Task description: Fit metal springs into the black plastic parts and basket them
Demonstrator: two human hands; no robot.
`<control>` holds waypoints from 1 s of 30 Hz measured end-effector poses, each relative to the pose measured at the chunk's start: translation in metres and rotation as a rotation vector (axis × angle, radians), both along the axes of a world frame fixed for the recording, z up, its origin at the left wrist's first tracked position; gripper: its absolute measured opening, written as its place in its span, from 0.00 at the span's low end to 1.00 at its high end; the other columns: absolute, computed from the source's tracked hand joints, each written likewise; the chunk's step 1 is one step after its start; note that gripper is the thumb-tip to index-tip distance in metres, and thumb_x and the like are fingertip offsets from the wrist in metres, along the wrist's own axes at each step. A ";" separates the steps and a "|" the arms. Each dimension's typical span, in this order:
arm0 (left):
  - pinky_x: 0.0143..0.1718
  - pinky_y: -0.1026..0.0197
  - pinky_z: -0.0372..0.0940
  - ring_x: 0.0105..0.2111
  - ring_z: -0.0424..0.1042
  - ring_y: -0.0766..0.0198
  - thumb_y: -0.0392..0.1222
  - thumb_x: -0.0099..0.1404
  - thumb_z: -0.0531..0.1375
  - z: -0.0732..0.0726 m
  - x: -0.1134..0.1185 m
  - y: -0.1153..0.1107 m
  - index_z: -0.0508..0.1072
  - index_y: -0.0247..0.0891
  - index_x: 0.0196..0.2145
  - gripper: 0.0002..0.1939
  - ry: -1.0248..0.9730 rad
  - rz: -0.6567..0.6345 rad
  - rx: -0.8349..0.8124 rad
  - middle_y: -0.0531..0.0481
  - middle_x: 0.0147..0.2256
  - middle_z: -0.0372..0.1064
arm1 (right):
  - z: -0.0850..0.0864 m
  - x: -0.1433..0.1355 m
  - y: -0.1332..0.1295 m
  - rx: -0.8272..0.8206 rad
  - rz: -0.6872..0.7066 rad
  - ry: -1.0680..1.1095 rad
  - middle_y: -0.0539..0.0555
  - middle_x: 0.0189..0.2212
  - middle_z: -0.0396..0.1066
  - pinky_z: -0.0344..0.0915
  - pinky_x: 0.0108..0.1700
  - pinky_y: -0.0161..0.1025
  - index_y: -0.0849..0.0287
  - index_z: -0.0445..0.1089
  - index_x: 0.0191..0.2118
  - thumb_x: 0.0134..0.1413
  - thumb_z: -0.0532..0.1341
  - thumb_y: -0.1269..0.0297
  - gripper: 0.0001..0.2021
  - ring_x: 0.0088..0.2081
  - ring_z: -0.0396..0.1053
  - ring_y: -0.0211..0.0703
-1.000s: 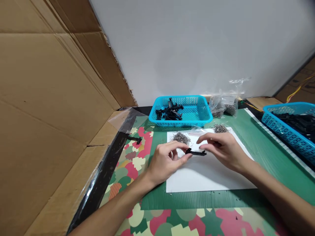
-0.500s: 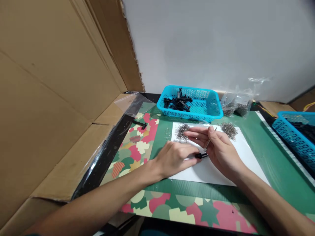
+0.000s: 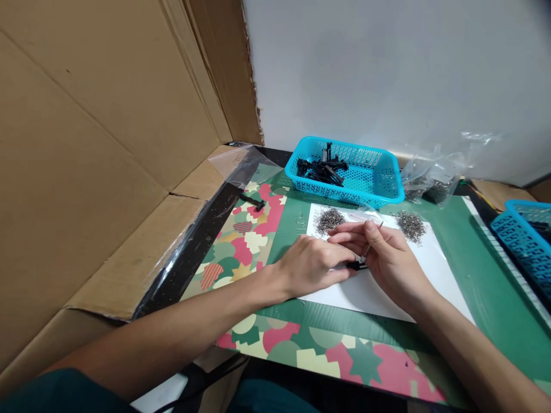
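Observation:
My left hand (image 3: 316,264) is closed, pinching a small black plastic part (image 3: 356,265) between thumb and fingers, low over a white sheet of paper (image 3: 344,301). Most of that part is hidden by the fingers. In my right hand (image 3: 394,261) a thin metal rod-like tool (image 3: 366,251) is held between thumb and fingers, its lower end down at the black part. Whether the two touch I cannot tell. Beyond the hands, two piles of tiny metal pieces, a left pile (image 3: 329,221) and a right pile (image 3: 411,226), lie on the paper.
A blue basket (image 3: 379,198) with several black parts (image 3: 322,171) stands at the back. Clear bags (image 3: 439,186) of small metal pieces lean beside it. Another blue basket (image 3: 523,241) is at right. One black part (image 3: 253,201) lies left, near a cardboard wall (image 3: 107,115).
The camera view has shifted a little, moving the scene within the picture. The tool's lower end has come slightly closer to the black part. Both hands keep their grip.

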State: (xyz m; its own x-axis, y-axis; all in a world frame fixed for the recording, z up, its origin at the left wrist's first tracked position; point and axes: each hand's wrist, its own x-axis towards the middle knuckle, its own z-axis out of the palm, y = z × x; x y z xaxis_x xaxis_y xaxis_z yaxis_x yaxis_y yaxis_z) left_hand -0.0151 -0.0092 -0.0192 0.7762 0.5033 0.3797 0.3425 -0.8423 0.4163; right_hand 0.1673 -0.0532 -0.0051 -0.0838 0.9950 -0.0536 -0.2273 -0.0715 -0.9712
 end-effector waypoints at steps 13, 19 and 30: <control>0.29 0.63 0.70 0.30 0.81 0.59 0.39 0.67 0.66 0.000 0.004 -0.005 0.84 0.39 0.39 0.06 -0.051 0.032 -0.005 0.49 0.31 0.82 | -0.007 -0.004 -0.001 -0.006 -0.035 -0.070 0.63 0.41 0.84 0.78 0.50 0.47 0.61 0.83 0.46 0.66 0.62 0.40 0.26 0.44 0.83 0.54; 0.28 0.62 0.71 0.29 0.81 0.58 0.37 0.64 0.67 0.002 0.006 -0.008 0.83 0.39 0.35 0.03 -0.057 0.043 -0.043 0.50 0.31 0.83 | -0.002 -0.011 -0.005 0.012 -0.078 -0.188 0.65 0.42 0.84 0.79 0.49 0.53 0.61 0.83 0.43 0.62 0.58 0.32 0.34 0.43 0.83 0.58; 0.28 0.61 0.70 0.29 0.81 0.57 0.36 0.63 0.66 0.000 0.008 -0.005 0.83 0.36 0.34 0.03 -0.090 0.045 -0.086 0.48 0.32 0.83 | -0.007 -0.014 -0.008 0.095 -0.130 -0.284 0.62 0.45 0.84 0.73 0.58 0.55 0.58 0.85 0.42 0.67 0.60 0.40 0.25 0.54 0.78 0.60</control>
